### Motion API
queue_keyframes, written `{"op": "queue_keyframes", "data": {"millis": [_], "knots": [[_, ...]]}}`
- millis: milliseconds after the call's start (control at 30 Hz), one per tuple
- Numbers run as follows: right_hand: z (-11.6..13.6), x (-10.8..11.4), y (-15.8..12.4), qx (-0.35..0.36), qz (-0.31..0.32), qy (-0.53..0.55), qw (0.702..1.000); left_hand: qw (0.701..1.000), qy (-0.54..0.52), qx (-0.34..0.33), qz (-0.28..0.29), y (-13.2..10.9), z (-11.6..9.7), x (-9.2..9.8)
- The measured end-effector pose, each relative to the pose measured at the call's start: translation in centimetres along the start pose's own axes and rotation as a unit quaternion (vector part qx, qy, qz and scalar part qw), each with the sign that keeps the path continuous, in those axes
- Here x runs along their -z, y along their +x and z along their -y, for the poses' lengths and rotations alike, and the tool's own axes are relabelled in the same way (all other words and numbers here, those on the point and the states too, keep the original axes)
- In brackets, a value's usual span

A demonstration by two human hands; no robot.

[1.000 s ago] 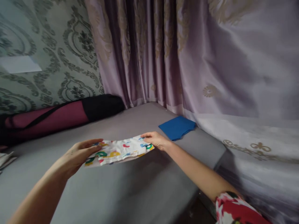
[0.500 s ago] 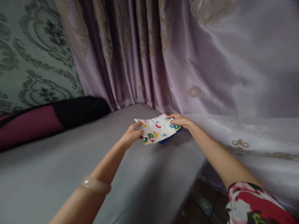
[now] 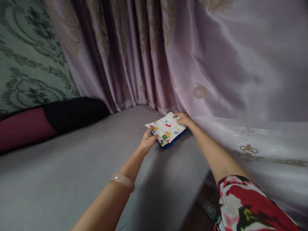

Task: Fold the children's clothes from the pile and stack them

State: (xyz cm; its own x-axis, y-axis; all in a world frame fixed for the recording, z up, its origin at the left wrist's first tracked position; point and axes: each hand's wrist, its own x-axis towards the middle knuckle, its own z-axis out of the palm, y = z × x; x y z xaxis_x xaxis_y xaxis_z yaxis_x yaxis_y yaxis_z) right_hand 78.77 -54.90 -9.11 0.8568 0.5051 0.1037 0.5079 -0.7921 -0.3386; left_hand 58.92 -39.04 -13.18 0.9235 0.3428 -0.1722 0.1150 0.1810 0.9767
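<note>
A folded white cloth garment (image 3: 166,126) with a print of colourful letters and numbers is held between both hands, over the far right corner of the grey bed surface. My left hand (image 3: 149,140) pinches its left edge, thumb on top. At the opposite edge my right hand (image 3: 184,119) grips it, fingers partly hidden. Beneath it lies a blue folded cloth (image 3: 174,140), showing along the near side. Whether the white piece rests fully on the blue one I cannot tell.
The bed (image 3: 72,179) has grey covering, its right edge dropping to a dark tiled floor (image 3: 208,205). A black and maroon bolster-like bundle (image 3: 50,122) lies along the patterned wall (image 3: 29,57). Purple curtains (image 3: 178,64) hang behind and to the right.
Both hands have brought the white garment down onto or just above the blue cloth. My left hand has moved right and the cloth has tilted slightly. The view has shifted a little.
</note>
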Motion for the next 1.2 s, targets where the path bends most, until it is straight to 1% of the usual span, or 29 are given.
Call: {"op": "queue_keyframes", "data": {"millis": [167, 333, 533, 700, 900, 1033, 1200], "knots": [[-0.9, -0.6, 0.5, 0.016, -0.001, -0.033, 0.999, 0.999, -0.035, 0.006, -0.013, 0.6, 1.7, -1.0], [-1.8, -1.7, 0.6, 0.032, -0.014, -0.065, 0.997, 0.999, -0.053, -0.006, -0.001, 0.7, 3.0, -1.5], [-2.5, -3.1, 0.2, 0.055, -0.043, -0.092, 0.993, 1.000, -0.008, -0.025, -0.017, 1.8, 4.9, -1.3], [-2.9, -4.0, -0.2, 0.054, -0.060, -0.132, 0.988, 0.999, 0.023, -0.041, -0.026, 2.7, 6.2, -1.1], [-3.1, -4.8, -0.5, 0.037, -0.058, -0.149, 0.986, 0.991, 0.091, -0.072, -0.064, 2.8, 6.4, -1.1], [-3.2, -5.2, -0.9, 0.015, -0.057, -0.160, 0.985, 0.982, 0.150, -0.072, -0.087, 2.3, 6.0, -1.2], [-3.3, -5.4, -1.4, -0.033, -0.048, -0.176, 0.983, 0.978, 0.167, -0.078, -0.096, 1.6, 5.7, -1.5]]}}
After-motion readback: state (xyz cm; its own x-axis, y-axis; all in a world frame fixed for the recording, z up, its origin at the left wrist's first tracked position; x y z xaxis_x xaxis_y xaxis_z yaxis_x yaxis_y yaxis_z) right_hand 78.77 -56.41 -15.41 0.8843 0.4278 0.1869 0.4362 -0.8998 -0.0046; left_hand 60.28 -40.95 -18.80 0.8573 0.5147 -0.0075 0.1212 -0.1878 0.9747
